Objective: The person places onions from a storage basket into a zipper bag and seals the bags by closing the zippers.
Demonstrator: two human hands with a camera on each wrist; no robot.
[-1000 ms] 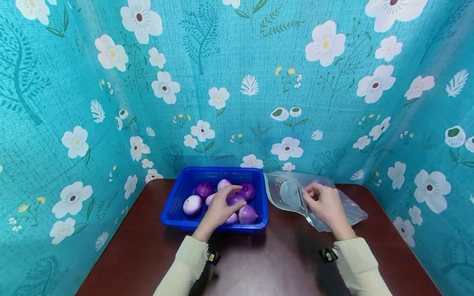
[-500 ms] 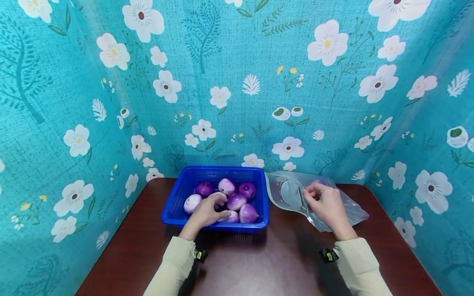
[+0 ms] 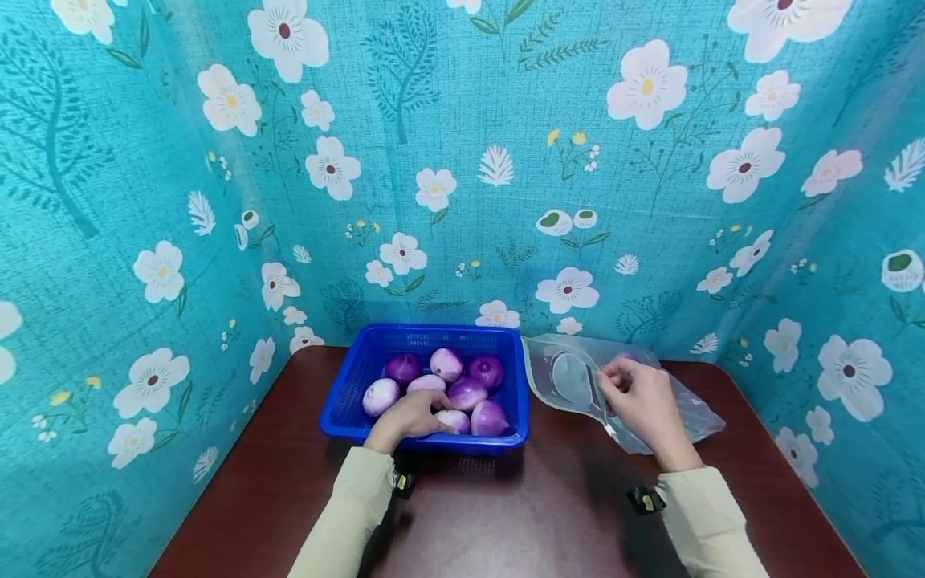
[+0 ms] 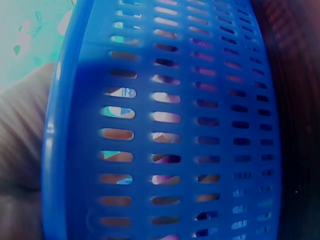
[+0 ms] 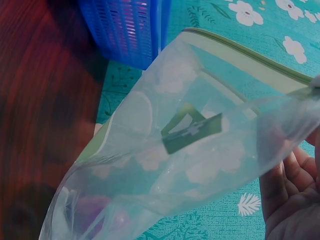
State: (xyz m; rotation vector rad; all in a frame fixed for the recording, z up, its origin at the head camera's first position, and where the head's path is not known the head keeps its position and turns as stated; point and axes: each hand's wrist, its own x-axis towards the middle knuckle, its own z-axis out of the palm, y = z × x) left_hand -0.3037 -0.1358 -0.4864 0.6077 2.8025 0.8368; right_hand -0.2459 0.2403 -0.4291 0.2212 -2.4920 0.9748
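In the head view my left hand (image 3: 413,415) reaches over the front rim of a blue plastic basket (image 3: 334,409) holding several purple onions (image 3: 468,394). Its fingers and thumb curve down among the front onions, beside a pale onion (image 3: 454,421). The palm hides what lies beneath, and I cannot tell whether it grips an onion. From the left wrist, the slotted basket wall (image 4: 185,115) covers the fingers. My right hand (image 3: 639,401) pinches the opening edge of a clear zip bag (image 3: 694,413), holding its mouth apart. Something purple (image 5: 102,217) shows through the bag in the right wrist view.
Basket and bag stand side by side on a dark reddish-brown table (image 3: 506,522). Behind and at both sides hangs a turquoise cloth (image 3: 462,120) with white flowers, close to the basket's back edge.
My left hand has moved left and down from above the middle onions to the basket's front, uncovering the onions behind it. The right hand keeps its hold on the bag.
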